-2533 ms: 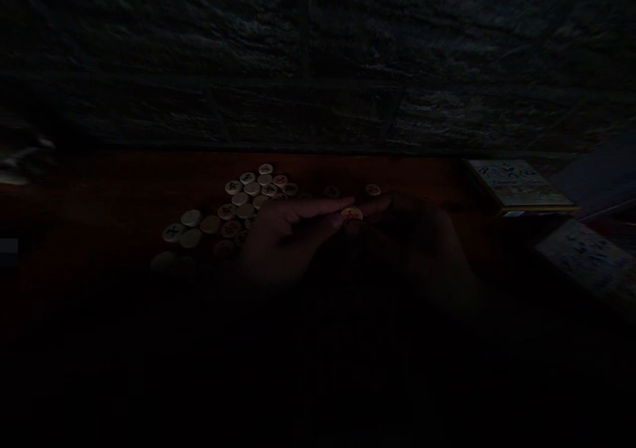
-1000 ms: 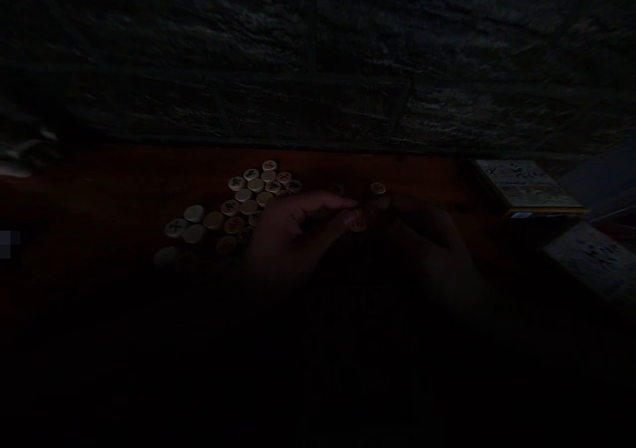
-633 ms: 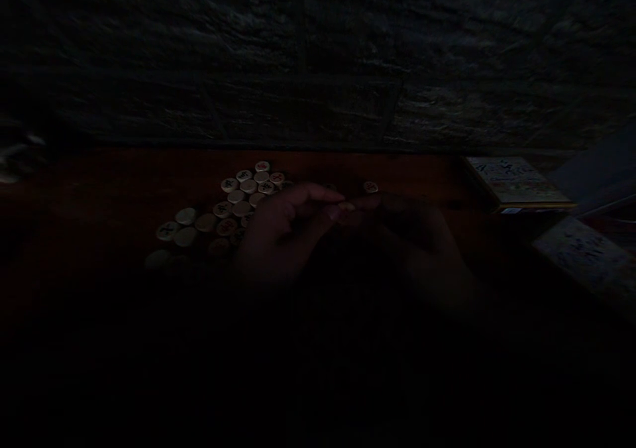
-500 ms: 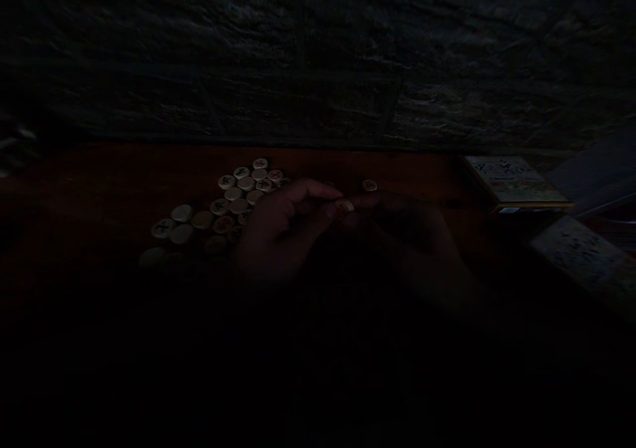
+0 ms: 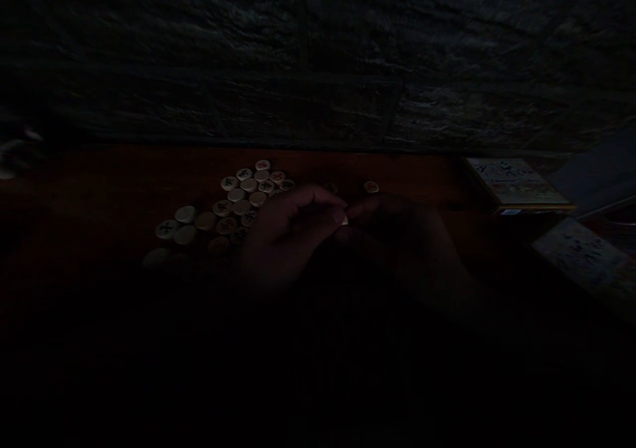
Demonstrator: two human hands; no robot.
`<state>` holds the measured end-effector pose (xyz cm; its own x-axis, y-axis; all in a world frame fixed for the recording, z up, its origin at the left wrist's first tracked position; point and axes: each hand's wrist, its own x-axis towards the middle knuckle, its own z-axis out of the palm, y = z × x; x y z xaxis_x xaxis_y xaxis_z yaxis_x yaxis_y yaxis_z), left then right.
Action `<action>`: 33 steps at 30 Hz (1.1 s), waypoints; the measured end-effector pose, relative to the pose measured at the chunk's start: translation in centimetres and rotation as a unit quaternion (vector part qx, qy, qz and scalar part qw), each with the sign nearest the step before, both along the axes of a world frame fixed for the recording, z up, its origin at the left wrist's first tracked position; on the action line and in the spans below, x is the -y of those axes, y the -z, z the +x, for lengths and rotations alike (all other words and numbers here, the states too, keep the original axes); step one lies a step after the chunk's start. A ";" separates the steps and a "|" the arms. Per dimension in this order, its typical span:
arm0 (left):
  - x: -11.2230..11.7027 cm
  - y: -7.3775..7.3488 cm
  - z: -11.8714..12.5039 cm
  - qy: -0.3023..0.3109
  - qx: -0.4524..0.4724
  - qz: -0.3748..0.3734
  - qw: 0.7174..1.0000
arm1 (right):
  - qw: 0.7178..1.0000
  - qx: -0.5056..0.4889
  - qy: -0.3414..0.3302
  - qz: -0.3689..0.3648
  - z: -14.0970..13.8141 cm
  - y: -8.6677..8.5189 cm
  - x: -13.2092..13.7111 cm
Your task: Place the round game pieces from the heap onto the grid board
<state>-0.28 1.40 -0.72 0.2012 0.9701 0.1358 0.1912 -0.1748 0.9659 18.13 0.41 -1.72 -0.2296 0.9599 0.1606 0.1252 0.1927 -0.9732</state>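
- Very dim view; we note only what reads clearly.
- Our left hand [image 5: 291,236] and right hand [image 5: 407,232] meet fingertip to fingertip above the red desk [image 5: 99,196].
- A pale sliver of a round game piece [image 5: 344,221] shows between the left fingertips; they are pinched on it (most of the disc is hidden).
- Right hand's fingers are curled toward that piece; whether they grip it we cannot tell.
- The cluster of marked discs [image 5: 238,199] lies left of the held piece, nearer the left hand.
- One stray disc [image 5: 370,187] sits just beyond the right fingers.
- Box [image 5: 517,184] far right.
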 end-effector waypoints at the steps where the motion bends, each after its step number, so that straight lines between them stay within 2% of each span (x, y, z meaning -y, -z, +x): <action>1: 0.0 0.1 0.0 0.000 0.000 -0.001 1.000 | 1.000 -0.004 -0.004 0.002 0.0 0.0 0.0; 12: -0.1 0.2 -0.2 0.013 -0.018 0.019 1.000 | 0.999 0.003 -0.039 0.000 0.1 0.1 -0.1; 23: 0.1 0.1 0.0 0.014 -0.007 0.028 0.999 | 1.000 -0.004 -0.030 -0.006 -0.2 -0.4 0.1; 33: -0.1 0.3 -0.2 0.026 -0.029 0.022 0.999 | 0.999 -0.011 -0.043 -0.004 -0.1 -0.1 0.1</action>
<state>-0.44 1.50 -1.01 0.2602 0.9514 0.1648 0.2365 -0.2283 0.9444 18.02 0.36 -1.62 -0.3075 0.9380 0.1597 0.0867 0.1948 -0.9770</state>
